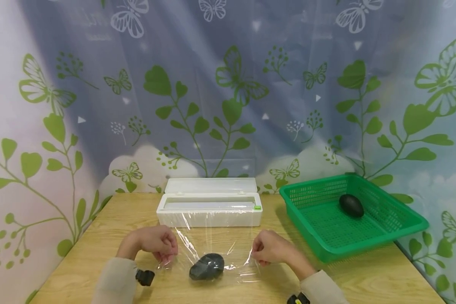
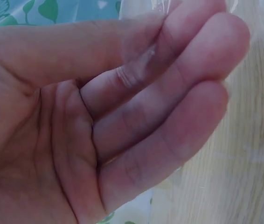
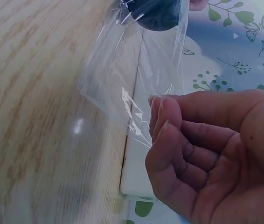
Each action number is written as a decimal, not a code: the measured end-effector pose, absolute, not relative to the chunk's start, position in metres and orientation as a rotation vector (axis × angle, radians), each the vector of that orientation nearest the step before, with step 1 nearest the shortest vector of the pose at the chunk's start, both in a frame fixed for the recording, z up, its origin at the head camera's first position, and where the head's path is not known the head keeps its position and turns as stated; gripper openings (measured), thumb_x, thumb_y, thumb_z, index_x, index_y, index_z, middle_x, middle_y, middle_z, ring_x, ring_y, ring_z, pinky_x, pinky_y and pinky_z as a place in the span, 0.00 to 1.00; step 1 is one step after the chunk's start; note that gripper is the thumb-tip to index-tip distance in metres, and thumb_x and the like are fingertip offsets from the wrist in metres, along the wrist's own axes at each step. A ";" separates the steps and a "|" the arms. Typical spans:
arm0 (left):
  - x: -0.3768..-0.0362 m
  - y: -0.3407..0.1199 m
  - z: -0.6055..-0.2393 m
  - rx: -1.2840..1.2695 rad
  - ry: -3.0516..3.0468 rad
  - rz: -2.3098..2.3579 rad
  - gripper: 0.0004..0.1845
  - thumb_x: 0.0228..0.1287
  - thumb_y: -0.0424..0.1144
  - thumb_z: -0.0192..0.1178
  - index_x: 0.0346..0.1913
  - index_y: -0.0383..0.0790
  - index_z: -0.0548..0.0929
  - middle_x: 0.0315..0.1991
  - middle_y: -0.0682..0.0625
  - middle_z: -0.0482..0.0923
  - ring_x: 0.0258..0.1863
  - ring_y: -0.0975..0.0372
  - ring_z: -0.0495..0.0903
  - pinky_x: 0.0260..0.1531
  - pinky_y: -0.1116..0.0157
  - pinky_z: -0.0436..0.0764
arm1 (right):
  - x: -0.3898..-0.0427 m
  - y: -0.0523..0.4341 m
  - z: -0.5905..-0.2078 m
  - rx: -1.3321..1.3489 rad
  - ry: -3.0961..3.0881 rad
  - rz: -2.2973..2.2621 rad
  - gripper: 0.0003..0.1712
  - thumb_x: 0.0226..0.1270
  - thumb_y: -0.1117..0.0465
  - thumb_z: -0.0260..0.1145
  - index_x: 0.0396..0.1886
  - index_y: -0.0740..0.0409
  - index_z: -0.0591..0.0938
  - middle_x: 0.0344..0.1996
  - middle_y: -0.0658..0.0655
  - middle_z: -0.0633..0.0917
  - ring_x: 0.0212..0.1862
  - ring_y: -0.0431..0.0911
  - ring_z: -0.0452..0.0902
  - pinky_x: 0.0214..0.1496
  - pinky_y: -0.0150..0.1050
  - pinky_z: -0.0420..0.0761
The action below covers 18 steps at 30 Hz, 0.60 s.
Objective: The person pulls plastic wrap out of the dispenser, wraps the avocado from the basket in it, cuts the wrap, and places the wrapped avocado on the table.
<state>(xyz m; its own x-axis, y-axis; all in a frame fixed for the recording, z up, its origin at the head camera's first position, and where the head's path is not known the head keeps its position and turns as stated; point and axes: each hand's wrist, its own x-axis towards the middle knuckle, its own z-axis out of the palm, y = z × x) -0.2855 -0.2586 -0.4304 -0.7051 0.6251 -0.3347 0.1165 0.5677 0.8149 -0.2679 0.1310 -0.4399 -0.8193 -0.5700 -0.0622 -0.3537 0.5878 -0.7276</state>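
A sheet of clear cling film runs from the white cling film dispenser toward the front of the table. A dark avocado rests in front of the dispenser, within the film's area, and its top shows at the upper edge of the right wrist view. My left hand pinches the film's left side between thumb and forefinger; the film shows over the thumb tip. On the other side, my right hand pinches the film's right edge with its fingertips, pulling it into creases.
The dispenser's lid stands raised at the back, and a small green piece sits at its right end. To the right, a green plastic basket holds another dark avocado. A patterned curtain hangs behind the wooden table.
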 end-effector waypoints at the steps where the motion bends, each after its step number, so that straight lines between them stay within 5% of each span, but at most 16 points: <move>1: -0.286 -0.258 -0.431 0.574 2.187 1.068 0.07 0.69 0.27 0.58 0.37 0.22 0.83 0.24 0.51 0.84 0.24 0.65 0.80 0.25 0.71 0.81 | -0.268 0.131 -0.440 -0.756 2.534 -1.062 0.09 0.65 0.73 0.68 0.24 0.68 0.85 0.14 0.54 0.83 0.17 0.38 0.74 0.19 0.26 0.72; 18: -0.286 -0.255 -0.437 0.459 2.174 1.024 0.07 0.63 0.24 0.55 0.35 0.30 0.83 0.23 0.51 0.83 0.23 0.64 0.80 0.23 0.72 0.80 | -0.267 0.126 -0.448 -0.748 2.521 -1.073 0.09 0.60 0.76 0.65 0.22 0.64 0.85 0.14 0.57 0.84 0.16 0.38 0.74 0.18 0.26 0.73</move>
